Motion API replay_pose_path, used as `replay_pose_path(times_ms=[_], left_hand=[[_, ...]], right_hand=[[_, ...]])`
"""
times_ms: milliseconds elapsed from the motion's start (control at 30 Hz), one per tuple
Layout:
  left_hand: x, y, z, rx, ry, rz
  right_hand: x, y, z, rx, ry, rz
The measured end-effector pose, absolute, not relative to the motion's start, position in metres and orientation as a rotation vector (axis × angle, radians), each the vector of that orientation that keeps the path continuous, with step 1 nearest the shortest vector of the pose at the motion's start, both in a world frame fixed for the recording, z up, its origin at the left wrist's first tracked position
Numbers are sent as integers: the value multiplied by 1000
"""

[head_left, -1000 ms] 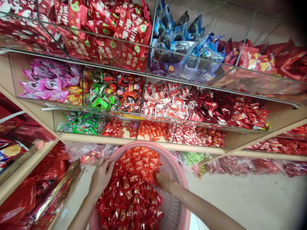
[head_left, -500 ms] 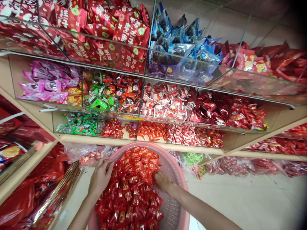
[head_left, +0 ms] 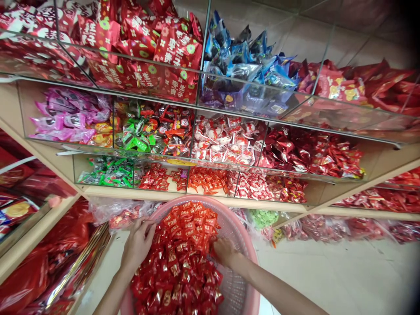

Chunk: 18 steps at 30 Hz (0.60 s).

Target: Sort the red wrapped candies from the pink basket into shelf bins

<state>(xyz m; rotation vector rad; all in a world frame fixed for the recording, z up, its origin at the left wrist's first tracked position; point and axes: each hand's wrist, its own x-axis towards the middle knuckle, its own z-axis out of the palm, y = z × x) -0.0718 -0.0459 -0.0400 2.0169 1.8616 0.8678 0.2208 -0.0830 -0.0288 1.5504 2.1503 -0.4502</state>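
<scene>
the left hand (head_left: 138, 243) lay at the left rim of a pink basket (head_left: 243, 225). the right hand (head_left: 225, 251) reached inside, its fingertips hidden against orange-red wrapped sweets (head_left: 190, 223); dark red sweets (head_left: 173, 280) lay between the two wrists. ahead of both hands stood shelves (head_left: 285, 204) of divided bins, with purple packets (head_left: 70, 120) beyond the left hand and blue bags (head_left: 243, 65) high beyond the right.

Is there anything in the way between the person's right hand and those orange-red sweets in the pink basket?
Nothing visible. The right hand is already inside the pink basket, right at the edge of the orange-red sweets. The left hand is at the basket's left side, out of the way.
</scene>
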Motion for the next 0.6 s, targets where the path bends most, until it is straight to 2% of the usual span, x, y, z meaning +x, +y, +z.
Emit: replay_pose_path(times_ms=[133,300,600], left_hand=[[-71,-46,-39,2009,1874,857],[-72,-46,-39,2005,1868,848],[-73,-47,-41,1954,1842,866]], right_hand=[[221,-75,14,1454,2006,-472],[215,-43,52,1521,2318,-492],[175,2,54,1591,2479,-358]])
